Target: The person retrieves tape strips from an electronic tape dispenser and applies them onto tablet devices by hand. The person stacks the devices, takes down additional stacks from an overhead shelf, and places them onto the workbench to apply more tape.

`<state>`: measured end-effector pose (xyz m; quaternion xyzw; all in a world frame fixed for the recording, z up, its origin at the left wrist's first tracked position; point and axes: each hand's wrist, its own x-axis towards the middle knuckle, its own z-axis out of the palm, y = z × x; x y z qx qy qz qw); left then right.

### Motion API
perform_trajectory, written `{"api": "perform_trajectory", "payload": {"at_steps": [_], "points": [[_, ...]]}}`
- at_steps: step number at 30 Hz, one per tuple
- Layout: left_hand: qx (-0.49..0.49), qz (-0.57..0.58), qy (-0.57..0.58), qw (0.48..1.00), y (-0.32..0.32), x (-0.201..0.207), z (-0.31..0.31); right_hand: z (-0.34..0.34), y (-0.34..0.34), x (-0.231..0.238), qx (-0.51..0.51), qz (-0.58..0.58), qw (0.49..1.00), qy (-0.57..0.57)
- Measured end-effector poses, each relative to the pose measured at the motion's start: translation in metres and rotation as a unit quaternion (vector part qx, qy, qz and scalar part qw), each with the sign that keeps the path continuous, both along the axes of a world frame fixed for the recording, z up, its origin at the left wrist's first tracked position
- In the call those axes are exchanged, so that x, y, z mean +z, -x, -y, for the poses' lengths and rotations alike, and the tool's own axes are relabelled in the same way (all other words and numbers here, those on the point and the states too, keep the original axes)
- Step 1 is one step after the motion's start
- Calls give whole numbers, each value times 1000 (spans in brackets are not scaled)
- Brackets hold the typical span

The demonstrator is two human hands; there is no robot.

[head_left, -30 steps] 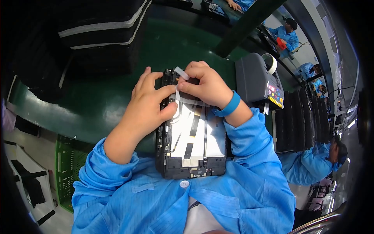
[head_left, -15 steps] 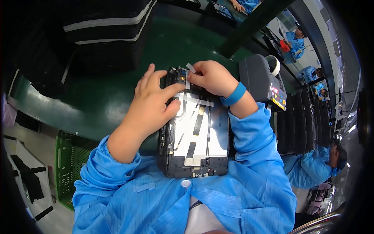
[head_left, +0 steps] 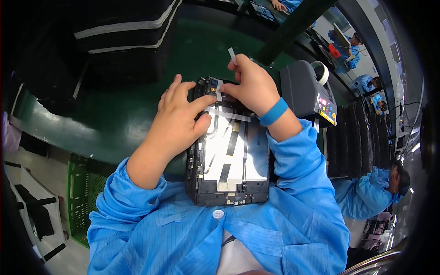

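Note:
An opened tablet-like device (head_left: 257, 158), with a bright silvery inside and black frame, lies in front of my chest. My left hand (head_left: 176, 114) spreads over its upper left edge, its index fingertip on the tape near the top and its thumb at the side. The thumb of my right hand (head_left: 255, 87) rests on a pale strip of tape (head_left: 219, 94) across the device's top part. From my right hand's curled fingers a short translucent piece of tape (head_left: 232, 56) sticks up, apart from the device. Another pale tape (head_left: 236, 116) crosses the device lower down.
A grey tape dispenser (head_left: 305, 91) with a white roll and coloured buttons stands at the right. Black stacked trays (head_left: 128, 59) fill the back left. A green basket (head_left: 78, 197) is below the green table (head_left: 107, 133). Several co-workers in blue sit at the right.
My right hand's fingers have lifted up and away from the device, carrying the short tape piece. The right thumb stays on the strip. My left hand has hardly moved.

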<state>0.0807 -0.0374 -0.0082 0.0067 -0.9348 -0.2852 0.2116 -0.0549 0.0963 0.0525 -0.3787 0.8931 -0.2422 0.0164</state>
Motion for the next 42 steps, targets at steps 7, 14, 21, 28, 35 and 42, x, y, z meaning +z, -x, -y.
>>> {"api": "perform_trajectory", "payload": {"at_steps": [7,14,21,28,35,42], "points": [[9,-5,93,996,-2,8,-2,-20,-10,-20,133,92,981,110],[-4,-28,92,995,-2,4,2,-37,-30,-17,213,-16,977,6],[-33,-67,146,986,-3,17,-1,-51,-21,-20,234,31,972,14],[-113,32,263,958,-1,57,-6,-80,-53,-16,167,7,969,183],[-219,-129,2,967,-38,47,-58,-105,-100,-17,183,12,968,171],[-235,-143,-8,961,-30,57,-73,-126,-103,-19,64,47,946,313]]}}
